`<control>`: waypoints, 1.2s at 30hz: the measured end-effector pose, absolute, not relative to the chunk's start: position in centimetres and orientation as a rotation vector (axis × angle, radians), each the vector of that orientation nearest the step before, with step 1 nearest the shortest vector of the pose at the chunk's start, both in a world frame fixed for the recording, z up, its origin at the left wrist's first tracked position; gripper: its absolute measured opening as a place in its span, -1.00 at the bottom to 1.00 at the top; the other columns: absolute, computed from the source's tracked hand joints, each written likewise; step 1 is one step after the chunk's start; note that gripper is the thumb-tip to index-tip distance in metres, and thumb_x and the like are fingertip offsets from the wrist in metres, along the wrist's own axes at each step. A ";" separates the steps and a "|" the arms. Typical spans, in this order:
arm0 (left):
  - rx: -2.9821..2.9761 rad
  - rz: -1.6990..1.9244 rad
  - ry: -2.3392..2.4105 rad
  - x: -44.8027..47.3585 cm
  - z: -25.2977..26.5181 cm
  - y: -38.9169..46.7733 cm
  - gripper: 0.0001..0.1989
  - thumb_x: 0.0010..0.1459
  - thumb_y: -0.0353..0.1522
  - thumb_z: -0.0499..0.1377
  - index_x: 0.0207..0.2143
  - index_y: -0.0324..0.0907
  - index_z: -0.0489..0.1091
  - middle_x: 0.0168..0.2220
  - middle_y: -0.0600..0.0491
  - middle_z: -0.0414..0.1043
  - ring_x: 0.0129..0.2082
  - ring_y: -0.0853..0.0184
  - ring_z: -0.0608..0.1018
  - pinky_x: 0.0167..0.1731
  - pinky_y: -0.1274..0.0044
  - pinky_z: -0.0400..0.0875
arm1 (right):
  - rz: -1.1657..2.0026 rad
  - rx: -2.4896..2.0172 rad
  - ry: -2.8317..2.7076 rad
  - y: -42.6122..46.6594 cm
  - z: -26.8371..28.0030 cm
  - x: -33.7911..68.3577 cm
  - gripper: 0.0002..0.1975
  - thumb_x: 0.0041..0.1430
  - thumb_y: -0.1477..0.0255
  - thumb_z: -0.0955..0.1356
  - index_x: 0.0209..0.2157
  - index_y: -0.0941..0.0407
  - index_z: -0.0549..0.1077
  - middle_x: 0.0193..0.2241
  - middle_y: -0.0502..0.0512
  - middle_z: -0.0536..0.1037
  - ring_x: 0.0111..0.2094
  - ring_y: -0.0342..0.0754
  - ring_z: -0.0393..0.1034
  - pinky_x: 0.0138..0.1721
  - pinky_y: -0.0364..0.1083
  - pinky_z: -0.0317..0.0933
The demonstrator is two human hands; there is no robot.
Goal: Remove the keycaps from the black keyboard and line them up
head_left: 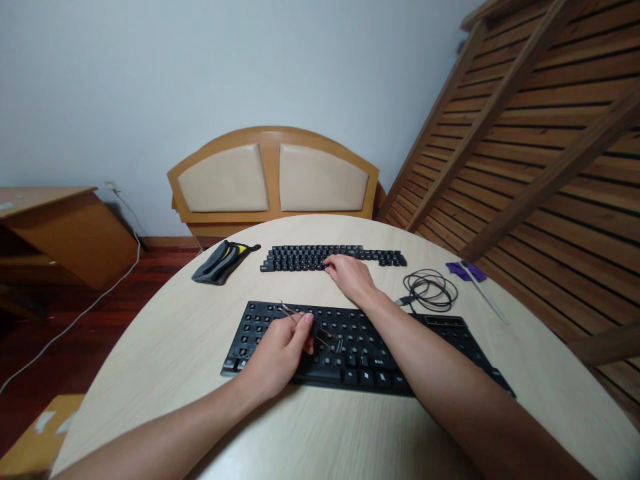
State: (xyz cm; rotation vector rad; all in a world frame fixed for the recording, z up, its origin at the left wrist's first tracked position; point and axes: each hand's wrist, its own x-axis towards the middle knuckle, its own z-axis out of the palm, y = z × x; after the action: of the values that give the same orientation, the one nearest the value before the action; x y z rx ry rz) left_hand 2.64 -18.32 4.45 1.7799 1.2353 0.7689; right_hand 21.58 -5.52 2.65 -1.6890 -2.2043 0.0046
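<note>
A black keyboard [320,381] lies in front of me on the round table, many of its keycaps off and bare key stems showing. My left hand [287,343] is over its left half, fingers closed round a thin, two-pronged metal tool [324,341]. The tool's thin ends stick out on both sides of the fist. Farther back, loose black keycaps [295,257] are laid out in rows. My right hand [350,275] reaches across the keyboard to them, with thumb and fingers pinched at the near row. Whether a keycap is between the fingertips is hidden.
A coiled black cable [431,291] lies behind the keyboard at right. Beyond it are a purple cloth [467,271] and a thin whitish stick [487,298]. A grey and black pouch [220,263] rests at back left. A wooden headboard [273,137] stands behind the table [165,347].
</note>
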 end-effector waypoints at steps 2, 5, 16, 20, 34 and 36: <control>1.779 0.768 1.233 2.6 4.5 -18.3 -0.45 0.35 -0.10 -0.15 -0.60 -0.16 0.31 -0.54 0.05 0.35 -0.47 0.28 0.43 -0.35 0.47 0.25 | 0.004 -1.683 -2.207 -5.5 2.6 21.6 -0.77 0.29 0.39 0.31 -0.05 0.01 0.51 -0.07 0.05 0.59 -0.04 0.03 0.46 -0.09 -0.06 0.28; 1.778 0.775 1.231 2.6 4.5 -18.4 -0.45 0.35 -0.11 -0.15 -0.60 -0.16 0.31 -0.54 0.05 0.34 -0.47 0.28 0.43 -0.35 0.46 0.25 | 0.005 -1.678 -2.208 -5.5 2.6 21.5 -0.77 0.29 0.39 0.31 -0.05 0.01 0.51 -0.07 0.06 0.59 -0.04 0.03 0.46 -0.08 -0.05 0.27; 1.787 0.782 1.239 2.6 4.5 -18.3 -0.44 0.34 -0.07 -0.15 -0.60 -0.16 0.31 -0.54 0.04 0.35 -0.47 0.27 0.43 -0.35 0.47 0.26 | 0.004 -1.678 -2.215 -5.6 2.8 21.4 -0.76 0.28 0.38 0.32 -0.05 0.00 0.52 -0.08 0.05 0.60 -0.05 0.04 0.46 -0.10 -0.06 0.29; 1.793 0.789 1.233 2.7 4.6 -18.3 -0.44 0.34 -0.09 -0.15 -0.60 -0.15 0.31 -0.54 0.04 0.35 -0.47 0.28 0.43 -0.35 0.47 0.26 | 0.005 -1.682 -2.212 -5.5 2.8 21.4 -0.75 0.28 0.38 0.32 -0.04 0.00 0.51 -0.07 0.05 0.60 -0.04 0.04 0.46 -0.10 -0.06 0.28; 1.840 0.784 1.208 2.6 4.0 -18.4 -0.47 0.37 -0.13 -0.13 -0.58 -0.17 0.31 -0.54 0.07 0.35 -0.47 0.27 0.43 -0.36 0.46 0.23 | 0.055 -1.716 -2.221 -6.3 4.8 21.5 -0.72 0.28 0.36 0.32 0.00 0.04 0.48 -0.12 0.09 0.62 -0.08 0.04 0.48 -0.13 -0.07 0.27; 1.870 0.775 1.211 2.6 3.9 -18.3 -0.46 0.37 -0.13 -0.14 -0.58 -0.17 0.31 -0.54 0.07 0.35 -0.47 0.28 0.43 -0.35 0.46 0.22 | 0.088 -1.697 -2.258 -7.1 6.1 21.8 -0.74 0.25 0.35 0.35 -0.04 0.04 0.51 -0.19 0.07 0.63 -0.12 0.04 0.49 -0.15 -0.08 0.27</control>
State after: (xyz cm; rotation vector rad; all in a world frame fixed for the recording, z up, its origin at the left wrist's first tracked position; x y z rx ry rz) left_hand 2.55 -18.34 3.90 1.8703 1.2113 0.7749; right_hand 21.83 -7.11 6.11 -1.6974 -2.2585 0.0881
